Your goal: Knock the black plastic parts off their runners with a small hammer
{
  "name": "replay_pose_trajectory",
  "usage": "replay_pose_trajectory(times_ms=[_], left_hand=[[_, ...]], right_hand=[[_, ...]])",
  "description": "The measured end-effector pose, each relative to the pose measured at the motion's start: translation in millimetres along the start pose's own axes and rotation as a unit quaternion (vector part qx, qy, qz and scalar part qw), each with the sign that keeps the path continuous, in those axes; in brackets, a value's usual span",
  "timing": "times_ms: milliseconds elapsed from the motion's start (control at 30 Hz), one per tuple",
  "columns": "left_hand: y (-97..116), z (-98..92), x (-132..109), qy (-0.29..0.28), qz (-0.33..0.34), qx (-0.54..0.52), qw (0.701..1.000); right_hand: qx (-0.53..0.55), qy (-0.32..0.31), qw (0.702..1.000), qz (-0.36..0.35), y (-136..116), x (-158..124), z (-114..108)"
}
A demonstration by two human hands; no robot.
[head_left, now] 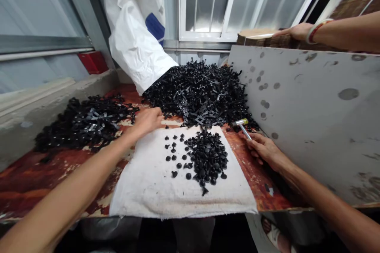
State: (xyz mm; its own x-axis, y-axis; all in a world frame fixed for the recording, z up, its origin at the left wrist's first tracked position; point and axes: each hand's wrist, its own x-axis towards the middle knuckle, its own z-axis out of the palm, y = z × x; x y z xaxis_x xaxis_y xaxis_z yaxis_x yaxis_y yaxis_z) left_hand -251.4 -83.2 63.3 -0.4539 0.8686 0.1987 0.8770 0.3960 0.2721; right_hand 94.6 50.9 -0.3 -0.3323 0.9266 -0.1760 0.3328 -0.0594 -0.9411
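Observation:
My right hand (264, 148) grips the metal handle of a small two-faced hammer (243, 127), whose head has a yellow face and a dark one. The hammer is raised at the right edge of a white cloth (142, 193). My left hand (149, 120) is closed, fingers curled down at the cloth's far left corner, beside a big heap of black parts (198, 91); its fingertips are hidden. On the cloth lies a pile of small black round-headed pieces (209, 156), with several standing apart to its left.
A second heap of black parts (86, 120) lies at the left. A white sack (145, 55) slopes into the big heap. A grey panel (311, 91) walls off the right side; behind it another person's hand (297, 31) rests on cardboard (258, 37). A red box (93, 62) stands back left.

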Motion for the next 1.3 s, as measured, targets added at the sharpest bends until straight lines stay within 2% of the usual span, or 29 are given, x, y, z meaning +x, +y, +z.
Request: replay_pose_trajectory(times_ms=[67, 133, 200, 267, 400, 500, 633, 733, 800, 967, 1100, 1300], left_hand=[[25.6, 27.5, 27.3, -0.031, 0.001, -0.03, 0.999], [39.0, 42.9, 53.9, -0.026, -0.025, -0.051, 0.998], [39.0, 45.5, 73.9, -0.019, -0.055, -0.061, 0.996], [29.1, 41.0, 82.9, -0.025, -0.078, -0.063, 0.995], [8.8, 39.5, 69.5, -0.102, -0.112, -0.069, 0.986], [9.1, 50.5, 55.3, -0.141, -0.107, -0.098, 0.979], [13.3, 56.2, 61.2, -0.071, -0.089, -0.111, 0.987], [10.8, 56.3, 75.8, -0.005, -0.083, -0.066, 0.994], [8.3, 61.7, 83.2, 0.016, -0.065, -0.044, 0.997], [-0.1, 83.0, 79.6, 0.011, -0.005, -0.015, 1.0], [-10.9, 86.6, 65.2, -0.008, 0.039, -0.007, 0.999], [-21.1, 83.9, 55.8, -0.034, 0.036, -0.006, 0.999]], right_hand=[[0.024, -0.011, 1.0, 0.016, -0.8, 3.7, -4.2], [0.053, -0.017, 0.998, 0.031, -0.7, 7.8, -9.8], [0.082, -0.018, 0.996, 0.037, 1.7, 11.2, -14.8], [0.108, -0.019, 0.993, 0.041, 5.9, 13.6, -18.2], [0.146, -0.041, 0.987, 0.057, 13.4, 17.0, -22.0], [0.165, -0.053, 0.983, 0.062, 15.0, 19.1, -23.3], [0.192, -0.047, 0.978, 0.066, 10.5, 16.6, -20.9], [0.203, -0.048, 0.976, 0.06, 6.1, 13.9, -18.2], [0.209, -0.043, 0.976, 0.048, 5.5, 14.1, -17.3], [0.23, -0.053, 0.971, 0.043, 12.1, 22.3, -18.7], [0.262, -0.074, 0.961, 0.056, 10.6, 25.2, -21.5], [0.328, -0.101, 0.939, 0.039, 8.3, -12.2, -29.6]])
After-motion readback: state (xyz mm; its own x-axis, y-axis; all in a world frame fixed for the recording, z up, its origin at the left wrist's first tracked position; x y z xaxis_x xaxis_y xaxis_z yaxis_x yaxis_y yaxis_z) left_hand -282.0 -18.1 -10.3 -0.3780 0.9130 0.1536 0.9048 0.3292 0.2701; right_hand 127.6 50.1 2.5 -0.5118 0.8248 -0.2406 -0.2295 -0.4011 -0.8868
